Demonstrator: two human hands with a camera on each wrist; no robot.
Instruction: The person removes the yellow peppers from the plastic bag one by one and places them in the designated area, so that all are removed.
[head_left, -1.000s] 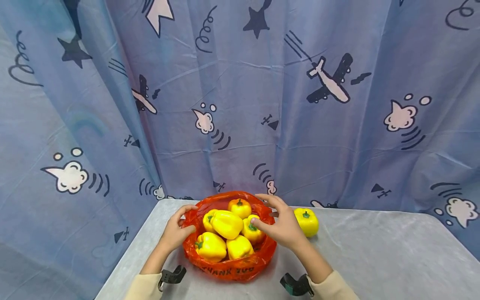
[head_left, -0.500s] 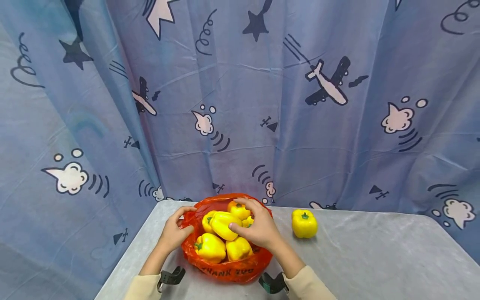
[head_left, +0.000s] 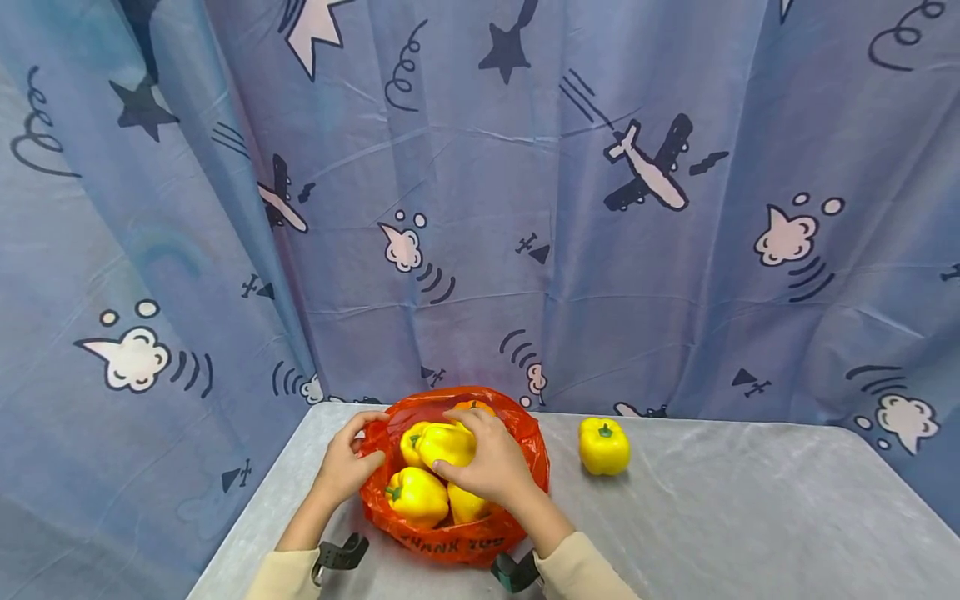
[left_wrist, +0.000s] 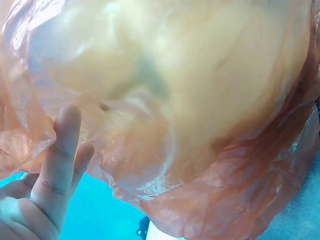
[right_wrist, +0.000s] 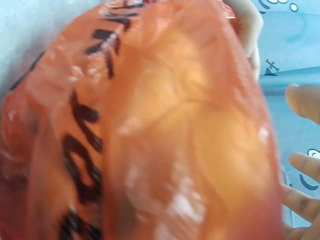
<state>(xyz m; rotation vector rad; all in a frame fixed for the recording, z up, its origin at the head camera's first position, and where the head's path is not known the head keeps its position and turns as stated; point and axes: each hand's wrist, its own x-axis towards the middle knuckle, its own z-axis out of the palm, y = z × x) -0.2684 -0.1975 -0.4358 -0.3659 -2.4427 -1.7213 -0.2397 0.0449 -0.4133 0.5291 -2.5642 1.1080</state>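
Observation:
A red plastic bag (head_left: pixel 420 546), printed with black letters, stands with its rim rolled open and holds several yellow bell peppers. At its left rim my left hand (head_left: pixel 343 467) grips the plastic, thumb inward; in the left wrist view its finger (left_wrist: pixel 59 160) touches the bag. My right hand (head_left: pixel 491 458) reaches over the bag, spread thumb and fingers on either side of the topmost bell pepper (head_left: pixel 442 444). Whether it touches that pepper I cannot tell. In front lies another bell pepper (head_left: pixel 417 498). The right hand hides the peppers on the right side.
A single bell pepper (head_left: pixel 604 447) stands upright on the grey-white table (head_left: pixel 720 517), right of the bag. Behind the table hangs a blue curtain (head_left: pixel 465 208) with planes and stars. Dark straps (head_left: pixel 343 552) sit at the wrists.
My right hand has moved left, from the bag's right rim to the topmost pepper. The left hand has stayed at the left rim. The view has shifted slightly.

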